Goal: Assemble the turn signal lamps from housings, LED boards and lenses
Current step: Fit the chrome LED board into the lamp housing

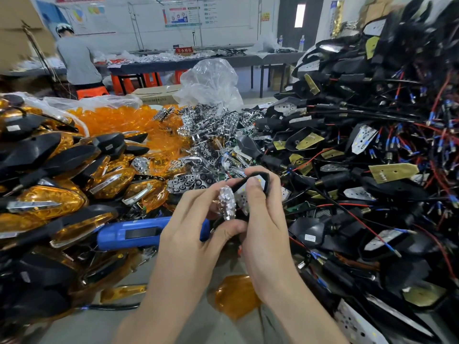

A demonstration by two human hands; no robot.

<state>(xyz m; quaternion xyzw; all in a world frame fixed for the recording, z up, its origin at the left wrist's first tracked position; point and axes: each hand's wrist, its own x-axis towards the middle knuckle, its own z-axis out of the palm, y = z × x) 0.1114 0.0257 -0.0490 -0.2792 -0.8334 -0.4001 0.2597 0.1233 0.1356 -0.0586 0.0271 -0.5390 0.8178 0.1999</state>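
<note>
My left hand (196,219) pinches a small chrome reflector (228,201) between thumb and fingers at the middle of the view. Right beside it, my right hand (263,212) grips a black lamp housing (265,178) with a white LED board showing inside it. The reflector sits against the housing's open face. Both hands are raised above the table's front. An amber lens (236,295) lies on the table below my wrists.
Finished amber and black lamps (49,184) pile up on the left. Loose amber lenses (119,120) and chrome reflectors (208,135) fill the middle. Wired black housings (360,145) heap on the right. A blue tool (131,234) lies under my left hand. A person (77,58) stands at a far bench.
</note>
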